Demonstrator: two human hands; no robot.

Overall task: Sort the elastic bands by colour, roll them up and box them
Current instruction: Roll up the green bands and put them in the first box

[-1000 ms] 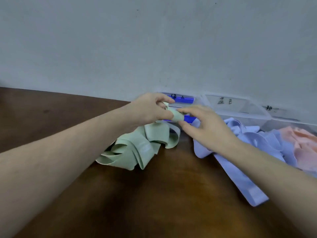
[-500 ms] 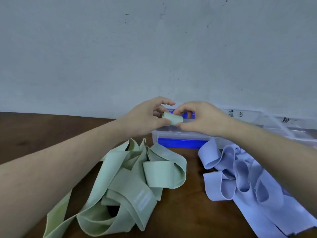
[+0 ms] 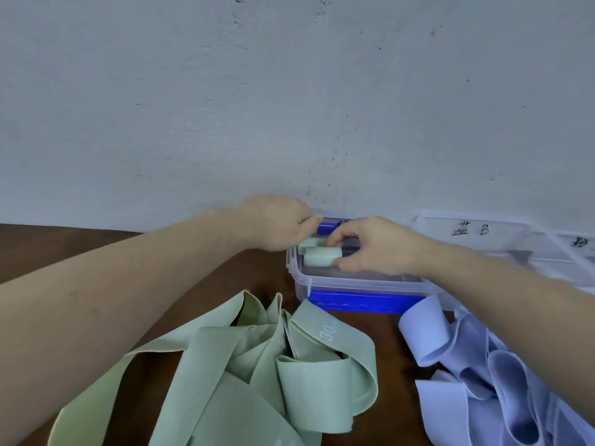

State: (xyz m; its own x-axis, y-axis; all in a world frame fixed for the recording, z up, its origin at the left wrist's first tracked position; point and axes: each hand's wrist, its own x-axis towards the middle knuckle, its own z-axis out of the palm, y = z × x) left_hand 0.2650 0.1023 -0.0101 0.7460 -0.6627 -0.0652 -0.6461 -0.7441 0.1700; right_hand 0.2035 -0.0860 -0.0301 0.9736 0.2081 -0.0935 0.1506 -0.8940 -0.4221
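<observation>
Head view, with the clear box (image 3: 354,284) as the landmark for everything else: left of and nearer than it, a loose heap of green elastic bands (image 3: 257,375) sprawls over the brown table (image 3: 42,249), one loop printed with "30" and ending just short of the box's blue front clasp (image 3: 363,302). The left hand (image 3: 277,222) reaches over the box's left end with its fingers curled down inside; what they hold is hidden, though a rolled green band (image 3: 310,242) lies right at their tips within the box, so whether they grip it cannot be told. Just in front of that roll, also inside the box near its left wall, sits a second rolled green band (image 3: 322,256), and the right hand (image 3: 380,249) pinches it between thumb and curled fingers from the right. Both rolls lie on their sides, parallel and touching or nearly so. Right of the box and toward the viewer, a pile of lilac elastic bands (image 3: 476,371) is heaped on the table, its nearest loop leaning against the box's front right corner. Farther right, beside the box against the wall (image 3: 289,91), stands a second clear box (image 3: 476,230) with handwritten marks including a "B"; its contents cannot be made out.
</observation>
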